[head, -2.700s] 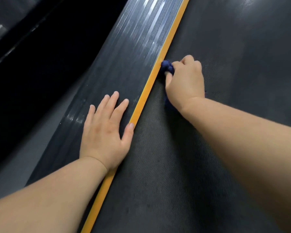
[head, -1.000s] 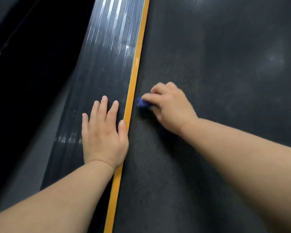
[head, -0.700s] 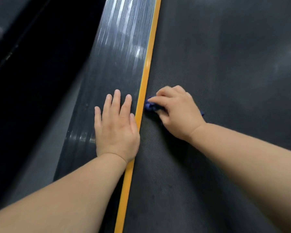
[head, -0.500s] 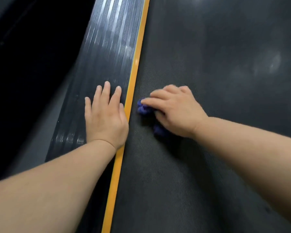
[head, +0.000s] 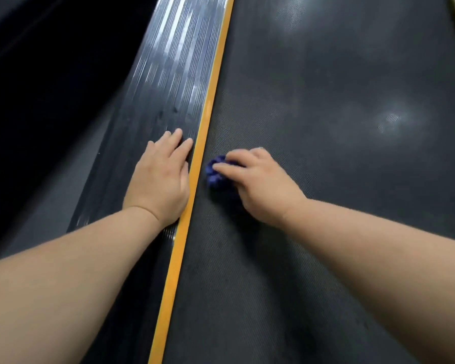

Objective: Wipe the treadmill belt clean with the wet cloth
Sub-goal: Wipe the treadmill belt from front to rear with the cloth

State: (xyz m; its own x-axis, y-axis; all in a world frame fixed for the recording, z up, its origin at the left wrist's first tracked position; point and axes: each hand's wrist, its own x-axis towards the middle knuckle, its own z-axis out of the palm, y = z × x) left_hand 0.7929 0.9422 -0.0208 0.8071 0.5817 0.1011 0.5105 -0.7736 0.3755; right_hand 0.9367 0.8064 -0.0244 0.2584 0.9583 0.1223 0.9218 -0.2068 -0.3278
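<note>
Right grip: curled round my cloth, pulled nearer along the belt's left edge.
Left grip: I kept it flat, empty, on the side rail.

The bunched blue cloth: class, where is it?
Head view, centre: the cloth lies on the dark textured belt, right of the yellow strip, under the right hand.

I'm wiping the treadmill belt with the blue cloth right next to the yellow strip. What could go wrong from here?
The blue cloth is bunched small under the right hand, so passes are narrow and much of the wide belt may get missed. The left hand leans flat on the glossy ribbed side rail; it could slip if that gets wet.
</note>
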